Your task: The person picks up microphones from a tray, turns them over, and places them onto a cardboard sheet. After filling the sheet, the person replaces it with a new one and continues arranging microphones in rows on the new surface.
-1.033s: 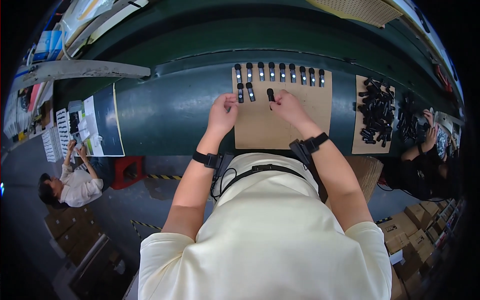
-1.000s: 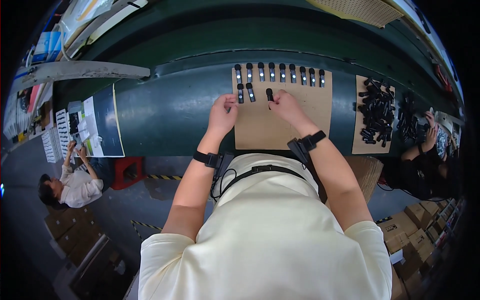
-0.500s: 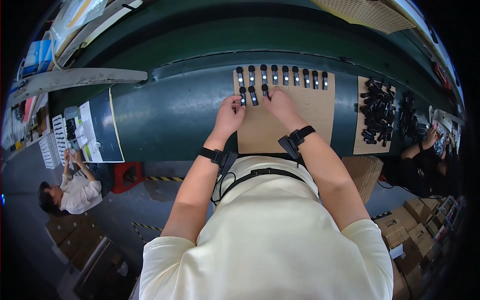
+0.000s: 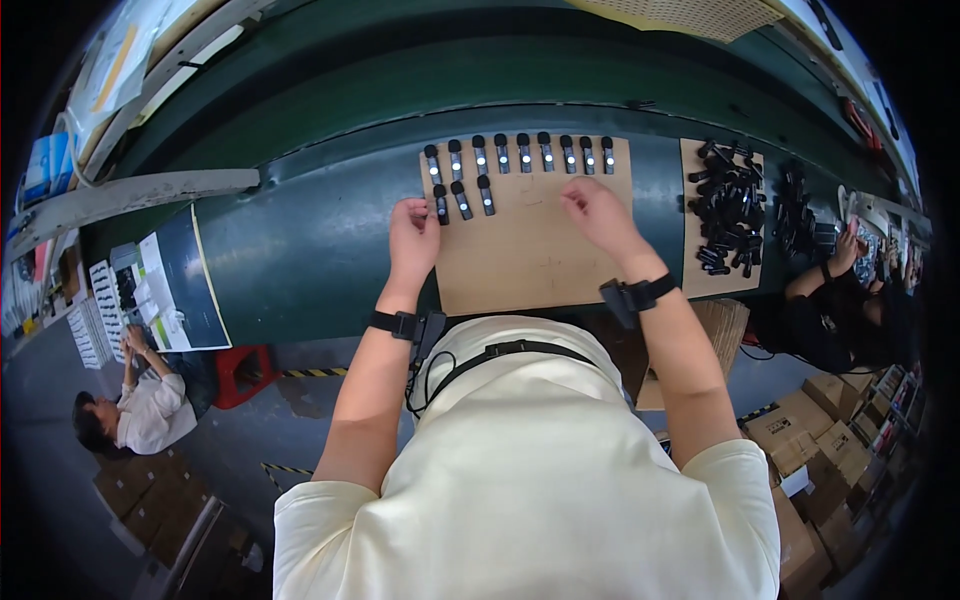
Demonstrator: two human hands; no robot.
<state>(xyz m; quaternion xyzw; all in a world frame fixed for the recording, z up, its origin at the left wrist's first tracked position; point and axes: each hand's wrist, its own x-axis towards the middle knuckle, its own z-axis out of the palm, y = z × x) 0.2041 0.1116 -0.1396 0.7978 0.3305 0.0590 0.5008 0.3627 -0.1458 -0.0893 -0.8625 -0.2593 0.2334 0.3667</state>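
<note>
Small black microphones with foam tips and lit white spots stand in a far row on a cardboard sheet. Below that row, at its left end, lie three more: one at the sheet's left edge, a slightly tilted one and a third. My left hand is beside the leftmost of these, fingers curled; whatever they may hold is hidden. Over the right part of the sheet, apart from the microphones, my right hand has its fingers drawn together with nothing visible in them.
Right of the sheet, a jumbled pile of black microphones covers another cardboard piece. More dark pieces lie beyond it. A grey metal arm crosses the table's left side. Co-workers sit at left and right.
My right hand has left the third near-row microphone and moved right over bare cardboard. My left hand stays by the leftmost one, slightly farther left. The whole view has shifted.
</note>
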